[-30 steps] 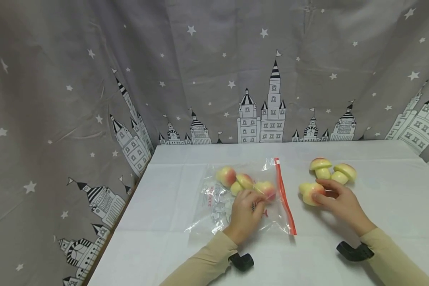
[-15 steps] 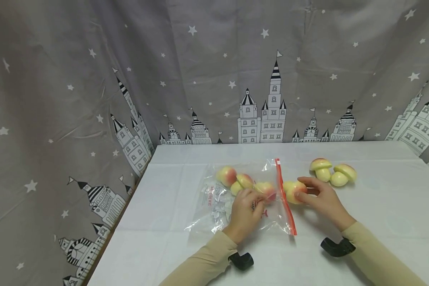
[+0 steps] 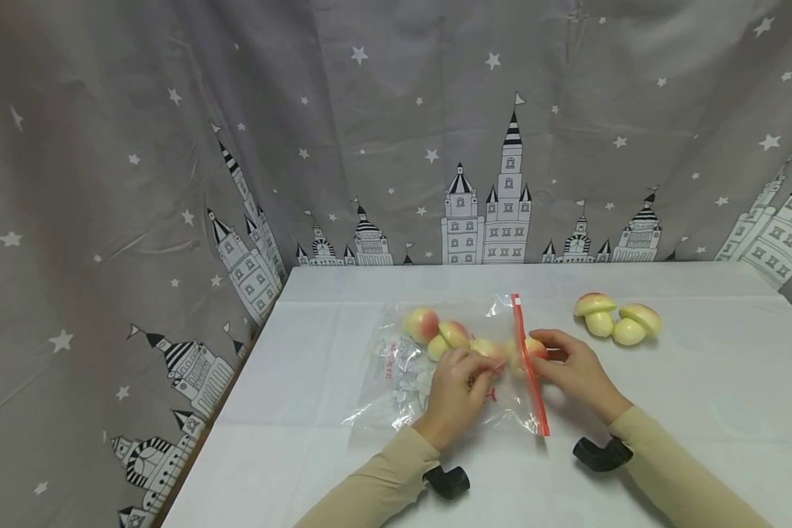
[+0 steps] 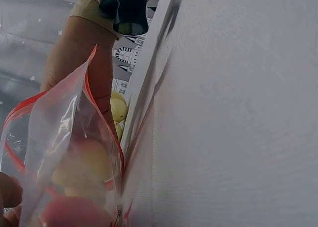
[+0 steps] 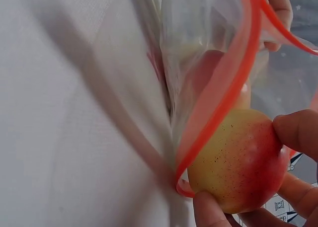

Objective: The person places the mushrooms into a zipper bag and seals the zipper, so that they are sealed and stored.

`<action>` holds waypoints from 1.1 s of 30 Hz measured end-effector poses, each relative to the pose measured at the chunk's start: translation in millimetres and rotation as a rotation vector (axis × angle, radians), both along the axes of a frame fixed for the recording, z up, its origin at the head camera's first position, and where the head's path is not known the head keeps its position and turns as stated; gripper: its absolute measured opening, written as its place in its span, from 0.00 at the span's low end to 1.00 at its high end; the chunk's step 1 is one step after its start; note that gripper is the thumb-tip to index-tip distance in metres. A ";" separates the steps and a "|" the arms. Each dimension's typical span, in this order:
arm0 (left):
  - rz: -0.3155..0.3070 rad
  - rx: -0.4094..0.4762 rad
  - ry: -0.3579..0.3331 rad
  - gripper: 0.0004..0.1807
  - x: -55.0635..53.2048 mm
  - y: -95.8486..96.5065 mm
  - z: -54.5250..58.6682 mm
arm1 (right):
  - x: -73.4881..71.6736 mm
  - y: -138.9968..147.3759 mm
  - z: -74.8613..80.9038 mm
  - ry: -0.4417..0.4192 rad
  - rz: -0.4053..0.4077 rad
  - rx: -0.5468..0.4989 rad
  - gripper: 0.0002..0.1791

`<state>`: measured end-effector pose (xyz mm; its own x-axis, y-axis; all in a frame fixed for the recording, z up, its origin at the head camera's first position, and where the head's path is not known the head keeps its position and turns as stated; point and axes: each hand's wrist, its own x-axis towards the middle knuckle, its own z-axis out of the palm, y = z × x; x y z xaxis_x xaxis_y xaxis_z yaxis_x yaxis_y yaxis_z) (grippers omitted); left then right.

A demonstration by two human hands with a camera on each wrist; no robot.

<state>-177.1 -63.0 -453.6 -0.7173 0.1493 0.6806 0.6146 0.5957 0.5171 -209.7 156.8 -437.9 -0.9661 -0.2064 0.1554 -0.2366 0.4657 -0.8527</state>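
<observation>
Pinching the clear bag, the left hand, I judge, holds its mouth apart towards the worktop's right edge; there the right hand grips a yellow-red mushroom from behind, front inside.

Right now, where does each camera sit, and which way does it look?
Head: on the person's head, facing forward and down over the left hand, right hand, zip bag, white tablecloth and castle-print curtain.
Left wrist: on that wrist, facing the bag's open mouth; left fingers at the edge, the right hand and sleeve beyond.
Right wrist: on that wrist, facing the red-and-yellow mushroom in the right fingers; left fingers show at the top.
Shared: both wrist views show the red zip edge.
</observation>
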 end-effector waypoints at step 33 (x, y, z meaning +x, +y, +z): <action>0.004 0.016 0.067 0.06 -5.1 -2.7 3.0 | -13.9 -15.2 -2.0 0.015 0.141 0.049 0.24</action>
<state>-182.2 -65.6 -450.5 -0.6703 0.1355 0.7296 0.6462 0.5899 0.4841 -223.5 141.5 -439.9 -0.9246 -0.3477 0.1557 -0.3150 0.4676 -0.8259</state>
